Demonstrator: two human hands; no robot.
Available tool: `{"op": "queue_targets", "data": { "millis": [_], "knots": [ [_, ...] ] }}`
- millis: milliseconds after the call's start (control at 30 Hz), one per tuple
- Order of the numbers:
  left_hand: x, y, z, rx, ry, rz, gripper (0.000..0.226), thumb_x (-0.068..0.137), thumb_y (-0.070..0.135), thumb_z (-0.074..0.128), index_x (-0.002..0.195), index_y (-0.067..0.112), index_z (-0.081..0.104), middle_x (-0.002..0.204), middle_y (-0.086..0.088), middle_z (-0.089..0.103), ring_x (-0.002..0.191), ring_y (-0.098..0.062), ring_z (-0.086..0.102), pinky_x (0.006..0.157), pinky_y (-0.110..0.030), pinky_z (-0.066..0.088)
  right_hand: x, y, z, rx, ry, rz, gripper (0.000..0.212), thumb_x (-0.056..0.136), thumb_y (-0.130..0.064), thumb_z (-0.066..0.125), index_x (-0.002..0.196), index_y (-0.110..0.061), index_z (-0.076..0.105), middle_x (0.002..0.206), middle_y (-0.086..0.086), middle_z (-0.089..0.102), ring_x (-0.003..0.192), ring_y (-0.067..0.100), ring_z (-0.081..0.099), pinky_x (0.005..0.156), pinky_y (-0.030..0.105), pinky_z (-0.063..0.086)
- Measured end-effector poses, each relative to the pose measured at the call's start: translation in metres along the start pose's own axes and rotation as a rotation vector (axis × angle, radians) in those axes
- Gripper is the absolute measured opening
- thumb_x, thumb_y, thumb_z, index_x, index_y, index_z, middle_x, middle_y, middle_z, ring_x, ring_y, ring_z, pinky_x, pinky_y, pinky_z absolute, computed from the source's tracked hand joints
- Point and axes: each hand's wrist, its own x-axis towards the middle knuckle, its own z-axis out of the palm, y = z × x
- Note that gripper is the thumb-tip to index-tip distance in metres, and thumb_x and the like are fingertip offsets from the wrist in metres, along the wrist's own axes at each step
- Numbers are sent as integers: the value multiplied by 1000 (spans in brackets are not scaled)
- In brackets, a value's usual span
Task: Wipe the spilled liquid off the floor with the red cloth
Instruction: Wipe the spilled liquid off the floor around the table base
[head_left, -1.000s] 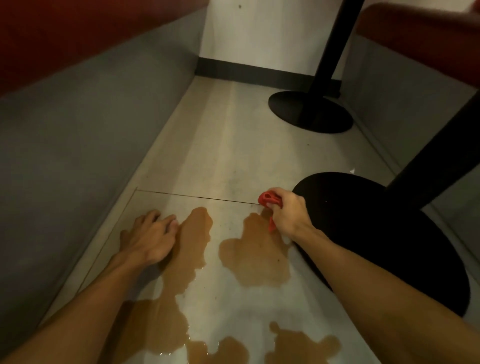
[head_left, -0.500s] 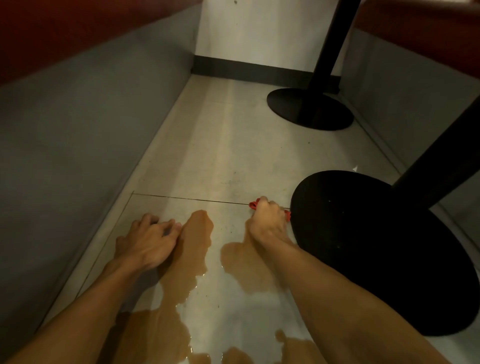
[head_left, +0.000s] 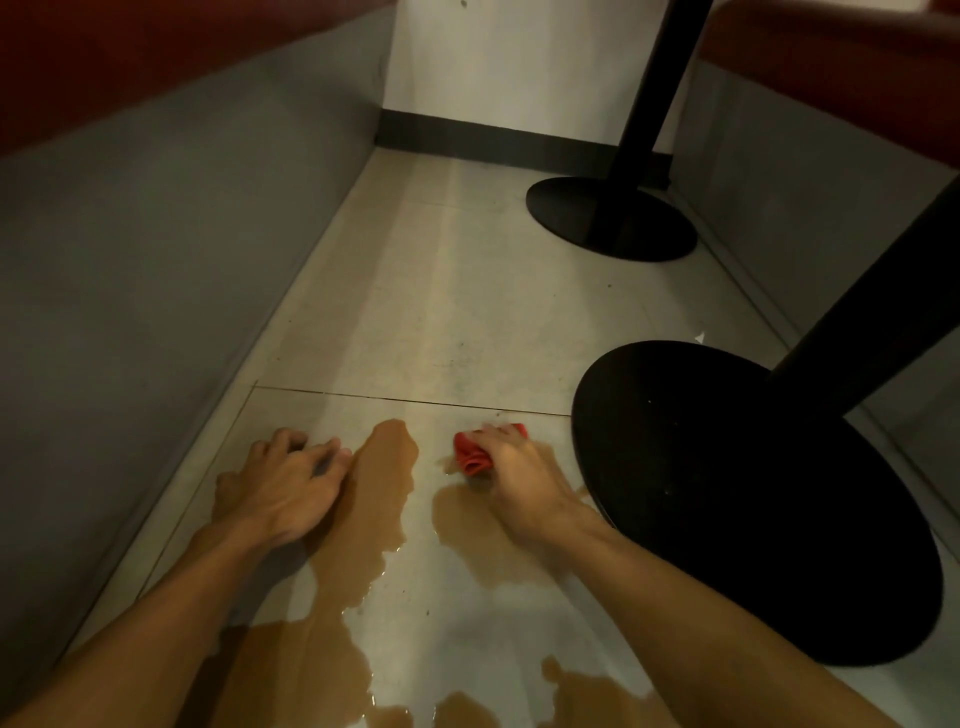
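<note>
Brown spilled liquid lies in several puddles on the pale tiled floor, one long patch in the middle, one under my right hand, more at the bottom edge. My right hand grips the bunched red cloth and presses it onto the far end of the right puddle. Part of the cloth shows beyond my fingers. My left hand rests on the floor with fingers bent, just left of the long patch, holding nothing.
A black round table base with its post sits right beside my right hand. A second black base stands farther back. Grey bench fronts line both sides, and a white wall with dark skirting closes the far end.
My right hand came down from above the floor and now presses the red cloth onto the puddle, shifted a little left. My left hand stayed put.
</note>
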Motion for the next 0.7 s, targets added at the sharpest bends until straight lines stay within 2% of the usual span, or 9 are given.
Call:
{"op": "queue_targets", "data": {
  "millis": [67, 133, 267, 333, 433, 500, 600, 700],
  "knots": [
    [-1, 2, -1, 2, -15, 13, 64, 87, 73, 10, 143, 48, 29, 150, 6, 26, 135, -21, 28, 105, -57, 30, 1, 16, -2, -10, 18, 87, 63, 94, 0, 50, 149, -22, 31, 157, 5, 27, 146, 23, 18, 119, 42, 18],
    [-3, 3, -2, 11, -21, 24, 64, 88, 73, 11, 143, 48, 28, 151, 6, 26, 136, -22, 28, 105, -57, 30, 9, 21, -1, 37, 48, 165, 64, 95, 0, 50, 151, -22, 28, 158, 4, 25, 147, 24, 16, 120, 44, 17],
    [-3, 2, -3, 8, -12, 26, 64, 87, 74, 11, 143, 48, 28, 150, 6, 26, 136, -21, 27, 104, -57, 29, 39, 10, 9, 106, 162, 325, 51, 97, -22, 53, 145, -24, 37, 146, 6, 40, 138, 28, 29, 114, 48, 27],
    [-2, 0, -1, 3, -13, 25, 65, 87, 75, 13, 143, 47, 29, 150, 6, 26, 136, -22, 28, 105, -58, 29, 51, 1, 15, 114, 184, 373, 51, 96, -24, 53, 145, -25, 37, 147, 5, 38, 139, 28, 28, 115, 48, 26],
    [1, 0, 1, 5, -15, 21, 68, 85, 77, 11, 142, 47, 31, 148, 6, 27, 134, -22, 29, 104, -58, 30, 53, -9, 27, 84, 140, 275, 61, 92, -11, 57, 147, -24, 34, 155, 4, 29, 144, 27, 19, 118, 43, 16],
    [3, 0, 1, 1, -13, 11, 69, 83, 78, 9, 141, 48, 32, 148, 6, 28, 134, -22, 30, 104, -58, 29, 43, -17, 34, 114, 107, 122, 66, 87, -3, 58, 146, -24, 38, 155, 4, 31, 144, 25, 19, 116, 38, 19],
    [2, 1, 0, 3, -3, 7, 71, 82, 79, 6, 141, 49, 32, 148, 7, 29, 133, -21, 31, 103, -58, 30, 31, -17, 31, 108, -11, -69, 68, 85, 1, 55, 146, -25, 40, 158, 3, 28, 146, 21, 17, 115, 37, 21],
    [0, 2, -1, 11, -2, 12, 69, 84, 77, 8, 142, 48, 31, 149, 7, 28, 134, -21, 30, 104, -57, 31, 32, -2, 9, 98, -85, -32, 61, 92, -6, 54, 146, -31, 38, 157, -3, 29, 145, 19, 22, 117, 37, 21]
  ]
}}
